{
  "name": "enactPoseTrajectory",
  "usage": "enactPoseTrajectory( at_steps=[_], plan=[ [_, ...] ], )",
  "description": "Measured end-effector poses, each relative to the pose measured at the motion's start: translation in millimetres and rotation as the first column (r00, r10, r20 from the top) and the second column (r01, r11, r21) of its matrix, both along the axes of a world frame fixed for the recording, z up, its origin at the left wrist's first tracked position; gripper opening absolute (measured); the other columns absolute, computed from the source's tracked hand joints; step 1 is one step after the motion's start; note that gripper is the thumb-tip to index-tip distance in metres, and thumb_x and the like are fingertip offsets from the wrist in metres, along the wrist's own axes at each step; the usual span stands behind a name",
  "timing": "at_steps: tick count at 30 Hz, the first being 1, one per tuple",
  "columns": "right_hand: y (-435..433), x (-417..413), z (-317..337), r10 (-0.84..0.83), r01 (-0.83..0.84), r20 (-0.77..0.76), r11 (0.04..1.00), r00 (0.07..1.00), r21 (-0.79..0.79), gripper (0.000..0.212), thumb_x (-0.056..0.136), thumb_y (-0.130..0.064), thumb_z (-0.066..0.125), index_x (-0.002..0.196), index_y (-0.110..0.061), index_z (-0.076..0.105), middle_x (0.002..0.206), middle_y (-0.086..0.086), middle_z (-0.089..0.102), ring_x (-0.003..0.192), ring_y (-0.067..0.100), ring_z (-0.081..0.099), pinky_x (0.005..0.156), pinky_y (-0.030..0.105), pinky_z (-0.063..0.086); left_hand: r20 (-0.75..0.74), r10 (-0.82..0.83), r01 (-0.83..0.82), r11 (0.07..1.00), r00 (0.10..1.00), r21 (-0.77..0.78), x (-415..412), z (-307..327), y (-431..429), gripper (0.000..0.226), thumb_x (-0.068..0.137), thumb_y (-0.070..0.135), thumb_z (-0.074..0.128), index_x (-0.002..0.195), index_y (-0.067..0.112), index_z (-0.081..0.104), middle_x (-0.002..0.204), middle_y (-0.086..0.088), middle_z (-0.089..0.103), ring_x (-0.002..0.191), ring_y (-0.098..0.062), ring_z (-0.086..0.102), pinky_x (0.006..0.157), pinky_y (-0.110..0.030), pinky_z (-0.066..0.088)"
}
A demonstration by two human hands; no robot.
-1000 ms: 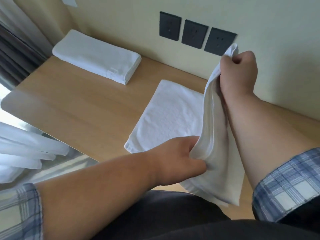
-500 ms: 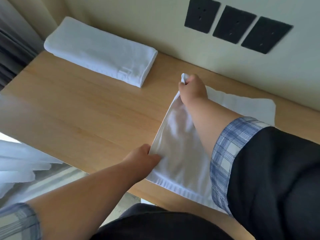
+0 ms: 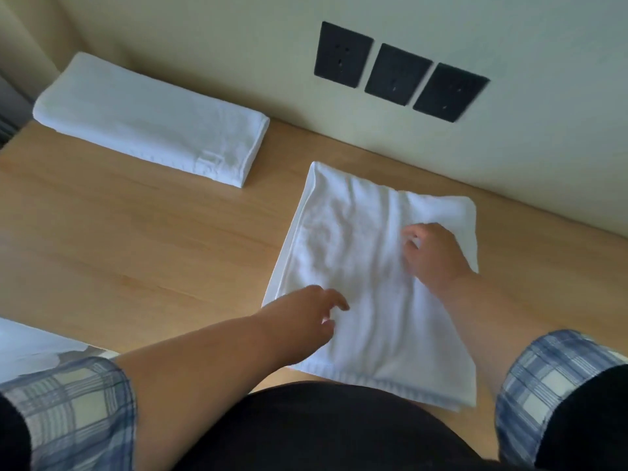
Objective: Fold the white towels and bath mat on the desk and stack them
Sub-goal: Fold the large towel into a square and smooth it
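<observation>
the white towel [image 3: 356, 266] lies flat in a doubled layer on the wooden surface [image 3: 136, 249], its far edge near the wall. the left hand [image 3: 306, 314] rests on its near-left part with fingers loosely spread; the right hand [image 3: 435, 256] rests on its right half with fingers curled into the cloth, and whether they pinch it cannot be told. a second towel [image 3: 149, 127], folded long, lies well apart at the far left against the wall.

Soft daylight, perhaps from left; slight blur.
</observation>
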State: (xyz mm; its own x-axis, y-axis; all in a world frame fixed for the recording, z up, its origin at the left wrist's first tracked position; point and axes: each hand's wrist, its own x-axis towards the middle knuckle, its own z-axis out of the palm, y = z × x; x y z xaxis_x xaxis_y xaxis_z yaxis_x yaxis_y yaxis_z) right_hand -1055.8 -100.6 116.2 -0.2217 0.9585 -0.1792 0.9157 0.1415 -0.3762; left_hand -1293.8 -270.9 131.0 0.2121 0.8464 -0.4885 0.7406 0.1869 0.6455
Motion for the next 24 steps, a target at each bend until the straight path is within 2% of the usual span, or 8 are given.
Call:
enactPoseTrajectory(
  at_steps=[3,7,13,16,18,20,22,24],
  plan=[
    [-19.8,37.8,-12.1,0.156,-0.131,0.229,0.984,0.961,-0.121,0.046,0.093,-0.028,0.056,0.14,-0.026,0.056,0.137,0.006,0.054,0.127,0.03,0.049,0.11,0.04,0.037,-0.071,-0.227,0.219,0.969,0.971,-0.114,31.8,-5.5,8.6,0.052,0.101,0.047,0.046,0.15,0.049,0.03,0.142,0.006,0.042,0.127,-0.017,0.047,0.102,-0.036,0.044],
    [-23.0,50.7,-22.7,0.225,-0.189,0.274,0.97,0.935,-0.152,0.056,0.097,-0.039,0.047,0.151,-0.03,0.037,0.152,-0.001,0.041,0.139,0.023,0.038,0.116,0.038,0.028,-0.398,-0.232,0.172,0.968,0.888,-0.181,58.0,-9.5,20.9,0.062,0.098,0.067,0.031,0.154,0.045,0.016,0.152,-0.005,0.025,0.139,-0.03,0.029,0.108,-0.052,0.036],
    [-29.9,61.6,-4.4,0.122,-0.077,0.149,0.957,0.981,-0.28,0.054,0.098,-0.041,0.05,0.149,-0.024,0.043,0.153,0.002,0.044,0.139,0.026,0.041,0.115,0.035,0.032,-0.663,-0.168,0.071,0.983,0.73,-0.171,74.2,-5.3,60.8,0.082,0.089,0.081,0.021,0.157,0.036,0.014,0.164,-0.008,0.011,0.149,-0.034,0.017,0.113,-0.072,0.012],
    [-41.0,73.6,4.0,0.031,-0.07,-0.097,0.902,0.995,-0.425,0.049,0.096,-0.042,0.055,0.143,-0.028,0.05,0.148,-0.003,0.05,0.127,0.018,0.055,0.095,0.022,0.045,-0.726,-0.111,0.023,0.991,0.678,-0.13,73.4,-14.7,77.3,0.083,0.091,0.079,0.027,0.158,0.038,0.001,0.168,-0.005,-0.006,0.153,-0.036,0.001,0.114,-0.071,0.006],
    [-40.5,93.5,12.6,-0.217,0.027,-0.351,0.88,0.911,-0.473,0.036,0.092,-0.044,0.059,0.128,-0.037,0.059,0.136,-0.012,0.06,0.097,0.006,0.07,0.067,0.016,0.051,-0.729,0.014,-0.05,0.998,0.684,-0.027,71.7,-17.0,77.8,0.078,0.094,0.068,0.038,0.158,0.036,0.007,0.168,-0.005,0.001,0.151,-0.035,0.01,0.116,-0.065,0.016],
    [-24.9,125.5,17.3,-0.33,0.222,-0.376,0.927,0.866,-0.302,0.029,0.091,-0.042,0.06,0.119,-0.036,0.063,0.122,-0.012,0.067,0.087,0.006,0.071,0.069,0.025,0.053,-0.6,0.33,-0.295,0.942,0.729,0.16,74.6,-16.1,57.7,0.073,0.092,0.057,0.052,0.155,0.033,0.024,0.16,-0.006,0.02,0.142,-0.036,0.029,0.112,-0.055,0.031],
    [-1.8,164.3,12.7,-0.359,0.323,-0.209,0.928,0.909,-0.187,0.041,0.089,-0.042,0.062,0.128,-0.03,0.06,0.122,-0.003,0.067,0.1,0.017,0.066,0.081,0.03,0.049,-0.349,0.676,-0.642,0.733,0.649,0.225,81.8,-16.2,17.9,0.073,0.085,0.054,0.062,0.148,0.032,0.033,0.148,-0.008,0.036,0.13,-0.034,0.042,0.104,-0.05,0.039],
    [10.9,191.7,0.5,-0.401,0.324,-0.155,0.872,0.903,-0.367,0.051,0.089,-0.046,0.065,0.133,-0.022,0.055,0.113,0.007,0.069,0.084,0.022,0.065,0.07,0.031,0.05,-0.184,0.856,-0.861,0.503,0.483,0.08,94.1,-19.2,-27.9,0.08,0.075,0.06,0.064,0.144,0.026,0.04,0.134,-0.008,0.053,0.114,-0.029,0.053,0.091,-0.045,0.046]
  ],
)
